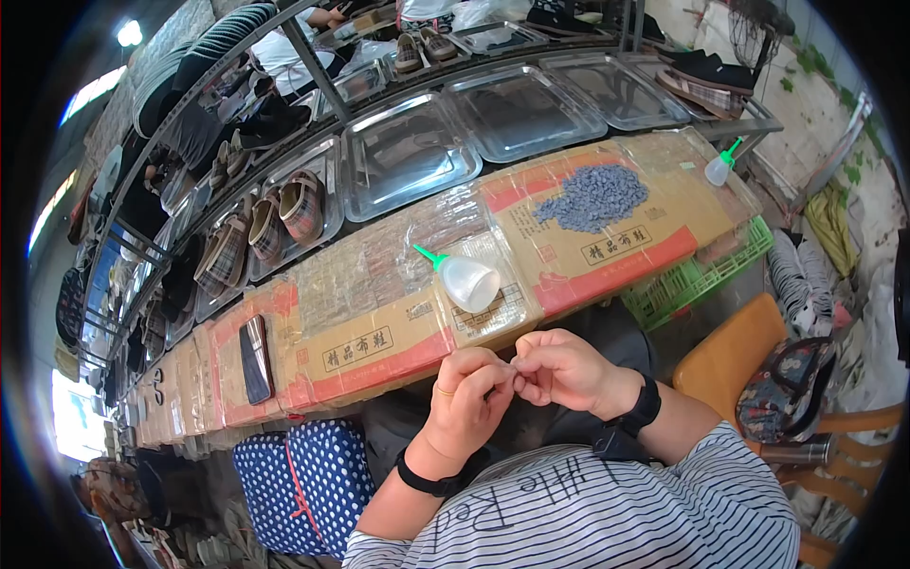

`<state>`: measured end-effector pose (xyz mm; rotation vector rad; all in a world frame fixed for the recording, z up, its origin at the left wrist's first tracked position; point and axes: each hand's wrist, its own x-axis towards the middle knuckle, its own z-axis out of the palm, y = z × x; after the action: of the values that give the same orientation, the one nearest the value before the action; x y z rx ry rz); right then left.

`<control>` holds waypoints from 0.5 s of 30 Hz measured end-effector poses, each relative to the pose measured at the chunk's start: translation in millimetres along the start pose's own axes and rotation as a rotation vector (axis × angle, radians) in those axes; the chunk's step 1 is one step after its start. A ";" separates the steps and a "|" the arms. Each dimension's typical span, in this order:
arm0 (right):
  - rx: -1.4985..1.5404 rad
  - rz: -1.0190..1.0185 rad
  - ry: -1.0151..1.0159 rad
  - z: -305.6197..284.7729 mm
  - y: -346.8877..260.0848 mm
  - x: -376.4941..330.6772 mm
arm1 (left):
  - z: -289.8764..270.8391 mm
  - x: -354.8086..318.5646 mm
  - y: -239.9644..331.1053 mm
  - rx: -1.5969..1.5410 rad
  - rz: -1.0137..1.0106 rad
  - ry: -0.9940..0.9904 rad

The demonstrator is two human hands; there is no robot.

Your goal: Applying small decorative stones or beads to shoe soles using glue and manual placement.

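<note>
Nearest is the person's striped shirt [616, 503], with a dark band at each wrist. Just beyond it, over the lap, the left hand [466, 403] and right hand [569, 370] meet at their fingertips, fingers curled and each thumb drawn in against the fingers; a tiny pale bit seems to sit between them, but it is too small to make out, and I cannot tell which hand has hold of it. A blue polka-dot bag [305, 486] lies to the left of the lap. Just past the hands runs a bench covered in taped cardboard [417, 334]. On it, close to the hands, is a translucent bottle [471, 282], its green nozzle pointing away to the left; a dark phone [255, 360] lies farther left, near the front edge. Toward the back, right of the bottle, a loose heap of grey-blue pieces [597, 197] spreads out, and a second green-tipped bottle [718, 172] is near the right end. Behind the bench, metal trays [409, 156] line a rack, with plaid shoes [301, 207] in one at the left.
</note>
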<state>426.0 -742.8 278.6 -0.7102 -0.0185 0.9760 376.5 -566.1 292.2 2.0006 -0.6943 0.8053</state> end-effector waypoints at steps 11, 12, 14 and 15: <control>0.019 -0.003 0.027 -1.4 2.3 -0.6 | -5.0 2.1 0.1 0.050 0.046 -0.108; 0.004 -0.003 0.037 -1.4 2.7 -0.7 | -5.6 3.3 -0.1 0.049 0.047 -0.109; -0.009 -0.005 0.048 -0.7 2.6 -0.7 | -7.1 6.5 -0.8 0.069 0.091 -0.147; -0.018 -0.004 0.047 -0.1 2.1 -0.9 | -7.2 6.3 -1.2 0.068 0.091 -0.148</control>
<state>424.0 -742.8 277.6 -0.7492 0.0127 0.9558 379.4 -560.4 299.4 2.1184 -0.8591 0.7476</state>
